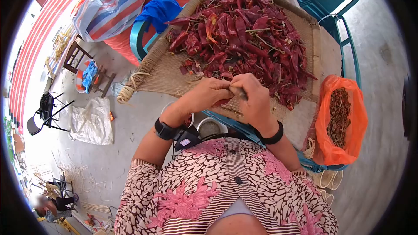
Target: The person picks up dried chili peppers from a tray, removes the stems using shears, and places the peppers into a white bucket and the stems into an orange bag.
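Note:
A large heap of dried red chilies [244, 30] lies on a woven tray [159, 76] in front of me. Over the tray's near edge, my left hand [209, 95] is closed round a red chili [222, 102], which shows in part below its fingers. My right hand [252, 98] touches it, fingers pinched together at the chili's end; a small dark object [242, 94] shows between thumb and fingers, too hidden to name. Both wrists wear black bands.
An orange bag [322, 137] of stems and scraps hangs at the right. Teal metal rails [138, 39] surround the tray. Bowls [211, 126] stand below its near edge. Striped sheeting [117, 13], a black chair [45, 111] and a white sack [91, 122] are left; a person [54, 211] sits lower left.

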Motion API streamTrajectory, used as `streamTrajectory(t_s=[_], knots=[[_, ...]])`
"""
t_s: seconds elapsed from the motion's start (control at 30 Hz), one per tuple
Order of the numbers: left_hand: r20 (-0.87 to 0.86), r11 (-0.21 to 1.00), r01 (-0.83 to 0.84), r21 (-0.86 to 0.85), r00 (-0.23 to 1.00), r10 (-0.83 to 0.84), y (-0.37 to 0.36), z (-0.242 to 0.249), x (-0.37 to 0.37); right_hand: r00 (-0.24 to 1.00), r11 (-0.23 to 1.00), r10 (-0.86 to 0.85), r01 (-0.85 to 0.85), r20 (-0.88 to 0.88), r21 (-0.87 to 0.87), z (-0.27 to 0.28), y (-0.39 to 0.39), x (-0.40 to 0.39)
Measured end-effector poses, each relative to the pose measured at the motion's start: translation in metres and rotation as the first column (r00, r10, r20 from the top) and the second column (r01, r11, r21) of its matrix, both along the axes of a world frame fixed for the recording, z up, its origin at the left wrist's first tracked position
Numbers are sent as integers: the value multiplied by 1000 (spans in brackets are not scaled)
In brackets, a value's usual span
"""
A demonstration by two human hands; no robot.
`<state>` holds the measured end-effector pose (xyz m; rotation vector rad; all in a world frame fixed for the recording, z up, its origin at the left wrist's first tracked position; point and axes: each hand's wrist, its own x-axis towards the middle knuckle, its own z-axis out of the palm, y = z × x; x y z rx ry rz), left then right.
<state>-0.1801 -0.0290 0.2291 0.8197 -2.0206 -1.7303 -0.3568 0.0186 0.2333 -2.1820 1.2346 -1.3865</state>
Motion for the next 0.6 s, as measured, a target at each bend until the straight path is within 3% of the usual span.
streamTrajectory(t_s=[0.03,0.07,0.13,0.17,0.2,0.27,0.33,0.37,0.4,0.5,0.53,0.6], knots=[[100,992,-13,125,995,1,-1,9,-1,996,1000,7,-7,92,-1,-4,-5,0],[70,991,46,123,996,-55,-5,9,1,969,979,7,-57,246,195,-15,-8,-7],[15,980,165,114,986,-168,-13,10,5,745,742,-28,-431,666,513,-3,-4,-19],[-38,965,261,-21,964,-261,-11,8,0,578,558,-130,-629,805,542,5,-4,-22],[-81,926,343,-158,930,-359,-2,2,-8,466,470,-170,-736,868,487,9,-6,-17],[-128,783,457,-421,825,-550,14,-6,-23,351,559,-285,-695,892,452,13,-6,-8],[-97,925,347,-154,926,-364,6,1,-20,413,626,-180,-652,893,428,2,-17,-24],[-57,963,270,-21,961,-271,1,5,-17,518,678,-195,-543,833,496,3,-22,-39],[-87,962,246,-116,962,-257,-3,5,-13,612,721,-223,-420,759,551,3,-26,-52],[-63,999,38,-14,997,-39,-2,11,-15,856,800,-372,100,360,591,-10,-53,-76],[-90,988,-43,-145,995,30,-5,1,-20,877,801,-440,285,194,526,-13,-62,-77],[-215,977,-166,-132,967,135,-9,-25,-34,824,716,-501,566,-263,409,-16,-71,-75]])
